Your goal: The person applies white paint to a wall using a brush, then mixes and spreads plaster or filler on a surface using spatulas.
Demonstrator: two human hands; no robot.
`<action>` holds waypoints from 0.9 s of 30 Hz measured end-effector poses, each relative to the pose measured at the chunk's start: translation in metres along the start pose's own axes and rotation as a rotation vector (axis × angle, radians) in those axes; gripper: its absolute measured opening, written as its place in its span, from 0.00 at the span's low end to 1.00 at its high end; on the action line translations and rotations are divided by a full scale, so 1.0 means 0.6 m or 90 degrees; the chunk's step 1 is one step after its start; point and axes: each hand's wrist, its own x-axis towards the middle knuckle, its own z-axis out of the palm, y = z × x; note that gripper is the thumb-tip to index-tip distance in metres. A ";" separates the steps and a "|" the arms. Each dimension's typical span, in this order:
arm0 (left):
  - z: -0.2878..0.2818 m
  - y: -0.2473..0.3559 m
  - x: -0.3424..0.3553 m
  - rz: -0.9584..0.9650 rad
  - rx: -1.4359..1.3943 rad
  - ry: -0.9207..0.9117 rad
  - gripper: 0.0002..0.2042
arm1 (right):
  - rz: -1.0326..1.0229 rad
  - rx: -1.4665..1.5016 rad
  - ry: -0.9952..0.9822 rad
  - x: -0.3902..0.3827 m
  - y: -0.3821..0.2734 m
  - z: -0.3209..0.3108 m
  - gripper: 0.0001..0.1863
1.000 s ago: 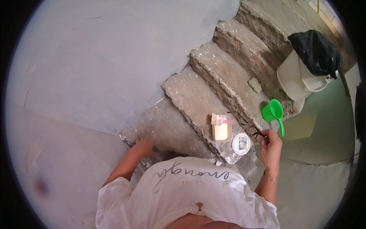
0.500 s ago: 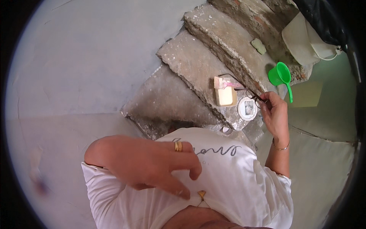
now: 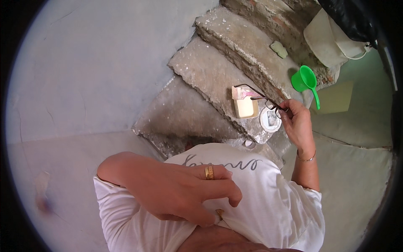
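My right hand [image 3: 297,122] pinches a pair of dark-framed eyeglasses [image 3: 266,99], with the temples unfolded and pointing left. Beneath the glasses, on a concrete step, stands a small rectangular tub [image 3: 256,111] with cream-coloured contents. Across the tub's far end lies a flat brush [image 3: 238,93], pinkish at the handle. A round white lid [image 3: 264,121] with a grey patch is beside the tub, close to my right fingers. My left hand [image 3: 189,191] hovers before my chest, near a small gold pendant [image 3: 219,213]; its fingers are loosely bent and apart, holding nothing.
Rough concrete stairs [image 3: 210,63] climb toward the upper right. On them are a green dipper [image 3: 303,80], a pale green flat piece [image 3: 278,49] and a whitish bucket [image 3: 321,38] under black plastic [image 3: 350,19]. A small round white thing [image 3: 249,144] sits near my shirt. Grey walls flank the stairs.
My left hand has moved right and slightly lower, across my chest. The eyeglasses have tilted in my right hand, so a temple now passes over the brush. The view has shifted slightly.
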 end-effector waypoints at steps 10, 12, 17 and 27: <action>0.027 0.000 -0.030 0.044 0.248 0.559 0.05 | 0.024 0.028 -0.012 -0.007 0.004 0.006 0.07; 0.034 0.001 -0.030 0.064 0.290 0.685 0.05 | -0.007 0.012 -0.013 -0.005 0.005 0.006 0.06; 0.032 0.008 -0.001 0.074 0.369 0.872 0.08 | -0.066 -0.006 -0.016 0.005 0.006 0.011 0.05; 0.079 0.044 0.073 -0.311 0.168 1.192 0.14 | -0.055 -0.048 -0.058 -0.006 -0.043 0.024 0.06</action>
